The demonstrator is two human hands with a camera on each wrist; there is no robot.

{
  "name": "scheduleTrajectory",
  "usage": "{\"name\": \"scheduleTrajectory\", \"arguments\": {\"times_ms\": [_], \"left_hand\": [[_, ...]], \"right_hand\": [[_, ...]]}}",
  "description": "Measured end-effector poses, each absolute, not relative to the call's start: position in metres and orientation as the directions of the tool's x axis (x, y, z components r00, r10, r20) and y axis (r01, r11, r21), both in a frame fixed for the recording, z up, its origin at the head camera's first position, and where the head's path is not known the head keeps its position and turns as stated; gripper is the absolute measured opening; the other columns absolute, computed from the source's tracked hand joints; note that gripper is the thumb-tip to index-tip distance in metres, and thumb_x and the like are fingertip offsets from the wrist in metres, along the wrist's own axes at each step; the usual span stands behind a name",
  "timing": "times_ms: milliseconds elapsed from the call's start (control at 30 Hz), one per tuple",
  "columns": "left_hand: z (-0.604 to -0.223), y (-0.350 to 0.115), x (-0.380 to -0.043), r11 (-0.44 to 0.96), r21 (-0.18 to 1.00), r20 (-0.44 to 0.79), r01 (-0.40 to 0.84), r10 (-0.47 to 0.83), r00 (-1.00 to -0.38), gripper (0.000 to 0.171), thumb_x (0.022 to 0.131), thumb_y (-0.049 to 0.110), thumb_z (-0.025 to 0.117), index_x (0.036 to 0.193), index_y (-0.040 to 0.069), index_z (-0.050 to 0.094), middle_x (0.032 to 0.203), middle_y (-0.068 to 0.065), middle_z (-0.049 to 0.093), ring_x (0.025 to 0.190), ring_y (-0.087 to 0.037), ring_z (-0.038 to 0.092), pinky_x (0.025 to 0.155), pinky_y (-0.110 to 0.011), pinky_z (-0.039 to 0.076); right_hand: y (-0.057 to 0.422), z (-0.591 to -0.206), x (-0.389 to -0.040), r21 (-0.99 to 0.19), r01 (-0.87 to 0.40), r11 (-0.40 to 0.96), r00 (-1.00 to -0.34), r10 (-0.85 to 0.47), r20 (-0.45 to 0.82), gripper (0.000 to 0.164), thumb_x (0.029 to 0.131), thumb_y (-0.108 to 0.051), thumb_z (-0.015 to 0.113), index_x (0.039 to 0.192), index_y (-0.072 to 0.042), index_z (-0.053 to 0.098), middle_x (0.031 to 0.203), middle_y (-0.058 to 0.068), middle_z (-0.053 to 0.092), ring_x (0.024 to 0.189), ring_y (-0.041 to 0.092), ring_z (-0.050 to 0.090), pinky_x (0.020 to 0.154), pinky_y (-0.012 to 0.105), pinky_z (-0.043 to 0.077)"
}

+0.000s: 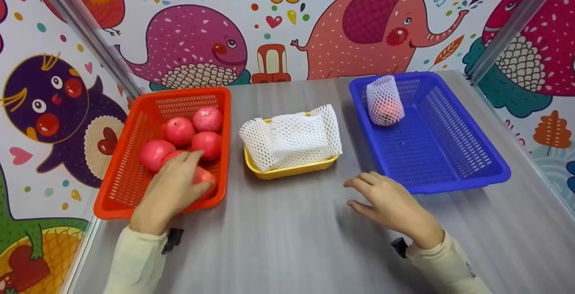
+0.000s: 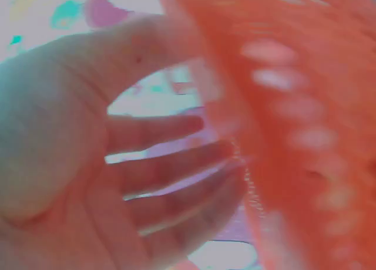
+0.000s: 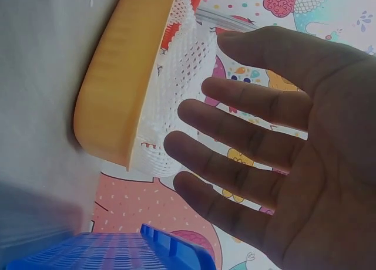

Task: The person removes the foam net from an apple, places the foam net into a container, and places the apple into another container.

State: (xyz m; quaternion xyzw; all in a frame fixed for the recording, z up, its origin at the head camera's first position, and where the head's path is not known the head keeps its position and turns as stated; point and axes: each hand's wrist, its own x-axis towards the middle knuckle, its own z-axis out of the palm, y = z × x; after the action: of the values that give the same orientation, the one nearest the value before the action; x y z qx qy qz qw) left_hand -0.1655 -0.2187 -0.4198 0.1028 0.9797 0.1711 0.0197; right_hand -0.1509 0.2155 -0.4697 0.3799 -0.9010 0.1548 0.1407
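Observation:
My left hand (image 1: 175, 188) reaches over the near part of the orange-red basket (image 1: 117, 168), its fingers over round pinkish-red fruits (image 1: 179, 131). Blurred in the left wrist view, the fingers spread loosely beside the basket wall (image 2: 276, 135), which hides part of the fingertips. My right hand (image 1: 388, 202) hovers over the table near the front left corner of the blue basket (image 1: 489, 179), its fingers spread and slightly bent with nothing in them. Between the hands stands a small yellow basket (image 1: 296, 169) holding white foam net sleeves (image 1: 298, 134).
In the blue basket's back left corner lies one pinkish fruit in a white foam net (image 1: 385, 101). Cartoon-printed panels (image 1: 287, 24) stand behind and beside the grey table (image 1: 278, 240), with metal posts (image 1: 512, 29) at the corners.

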Motion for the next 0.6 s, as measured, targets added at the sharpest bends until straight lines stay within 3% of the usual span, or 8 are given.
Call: {"name": "scheduleTrajectory", "arguments": {"times_ms": [100, 267, 600], "left_hand": [[-0.417, -0.197, -0.147, 0.885, 0.387, 0.135, 0.260, 0.225, -0.965, 0.068, 0.081, 0.025, 0.084, 0.138, 0.001, 0.054, 0.132, -0.018, 0.057, 0.120, -0.035, 0.052, 0.100, -0.057, 0.044], [-0.442, -0.160, -0.125, 0.784, 0.408, 0.315, 0.469, 0.361, -0.878, 0.066, 0.076, 0.029, 0.089, 0.131, 0.003, 0.062, 0.125, -0.013, 0.063, 0.114, -0.031, 0.059, 0.099, -0.045, 0.047], [-0.472, -0.133, -0.112, 0.724, 0.488, 0.240, 0.488, 0.426, -0.872, 0.064, 0.079, 0.037, 0.085, 0.132, 0.008, 0.062, 0.128, -0.006, 0.063, 0.115, -0.024, 0.060, 0.099, -0.043, 0.048]], "right_hand": [[0.213, -0.469, -0.152, -0.172, -0.736, 0.655, -0.663, -0.646, 0.379, 0.033, 0.082, -0.023, 0.083, 0.109, -0.009, 0.070, 0.098, 0.002, 0.067, 0.086, 0.021, 0.063, 0.071, 0.038, 0.055], [0.210, -0.468, -0.150, -0.162, -0.746, 0.646, -0.652, -0.658, 0.378, 0.033, 0.082, -0.023, 0.083, 0.109, -0.010, 0.070, 0.098, 0.001, 0.067, 0.086, 0.020, 0.063, 0.071, 0.037, 0.054], [0.207, -0.457, -0.152, -0.119, -0.761, 0.637, -0.633, -0.692, 0.346, 0.032, 0.083, -0.023, 0.082, 0.109, -0.009, 0.070, 0.099, 0.002, 0.066, 0.086, 0.021, 0.062, 0.072, 0.037, 0.054]]}}
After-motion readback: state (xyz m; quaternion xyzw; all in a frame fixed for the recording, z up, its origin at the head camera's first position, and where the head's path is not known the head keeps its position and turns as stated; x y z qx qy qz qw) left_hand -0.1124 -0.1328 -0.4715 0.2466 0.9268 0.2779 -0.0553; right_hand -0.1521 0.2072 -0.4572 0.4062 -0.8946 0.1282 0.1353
